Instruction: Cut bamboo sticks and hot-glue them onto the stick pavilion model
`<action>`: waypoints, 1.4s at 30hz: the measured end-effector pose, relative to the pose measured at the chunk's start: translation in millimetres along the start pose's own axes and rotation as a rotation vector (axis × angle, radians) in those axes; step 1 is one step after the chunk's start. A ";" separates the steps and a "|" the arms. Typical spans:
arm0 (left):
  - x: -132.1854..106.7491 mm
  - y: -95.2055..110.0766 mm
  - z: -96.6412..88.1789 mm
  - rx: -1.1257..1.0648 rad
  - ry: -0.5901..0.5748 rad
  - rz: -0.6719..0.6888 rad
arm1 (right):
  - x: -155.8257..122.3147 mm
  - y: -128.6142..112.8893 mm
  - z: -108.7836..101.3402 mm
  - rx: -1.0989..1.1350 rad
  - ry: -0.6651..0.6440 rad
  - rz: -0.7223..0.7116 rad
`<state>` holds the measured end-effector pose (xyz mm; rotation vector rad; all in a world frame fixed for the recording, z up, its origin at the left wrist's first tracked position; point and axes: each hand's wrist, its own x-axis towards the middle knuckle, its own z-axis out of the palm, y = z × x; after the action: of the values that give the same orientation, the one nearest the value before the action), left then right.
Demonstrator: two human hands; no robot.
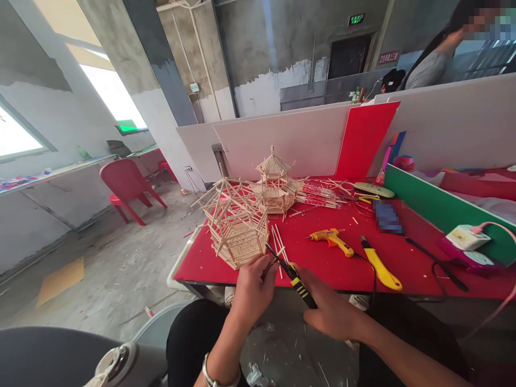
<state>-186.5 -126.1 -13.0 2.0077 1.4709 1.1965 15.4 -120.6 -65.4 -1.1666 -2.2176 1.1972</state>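
On the worktop (338,215), the nearer stick frame (242,242) seems unfinished, roof unfilled; right fingers (315,283) grip pliers (299,285); left fingers (258,264) curl, hold unclear.

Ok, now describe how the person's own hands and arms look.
The left hand and right hand are bare, with no gloves or sleeves showing. A shiny, silver-coloured bangle circles the left forearm; nothing worn shows on the right forearm.
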 end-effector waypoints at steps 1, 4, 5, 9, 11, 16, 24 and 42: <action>-0.2 0.7 0.5 0.023 -0.015 0.016 | -1.0 1.6 2.0 0.030 0.019 -0.031; -1.5 0.7 4.0 0.085 -0.035 0.038 | -3.2 6.0 7.5 0.113 0.074 -0.061; -1.8 0.1 5.8 0.099 -0.036 0.035 | -3.4 7.2 8.5 0.132 0.083 -0.046; 0.2 -3.0 11.8 0.059 -0.032 -0.025 | -3.6 11.8 5.6 0.125 0.052 0.060; 3.1 -3.9 11.6 -0.070 -0.085 -0.111 | -5.1 15.0 0.1 0.091 0.016 0.076; 10.0 -5.0 7.5 -0.526 -0.375 -0.442 | -12.4 23.4 -14.4 0.005 -0.056 0.048; 4.8 -8.5 18.9 -0.405 -0.315 -0.433 | -17.9 22.9 -14.6 -0.039 -0.078 0.108; 5.8 -4.8 20.4 -0.192 -0.148 -0.241 | -16.3 17.7 -5.5 -0.056 -0.085 0.116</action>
<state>-172.4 -115.4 -25.6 1.6997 1.4200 1.0234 37.3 -125.5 -75.6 -1.3047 -2.2863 1.2591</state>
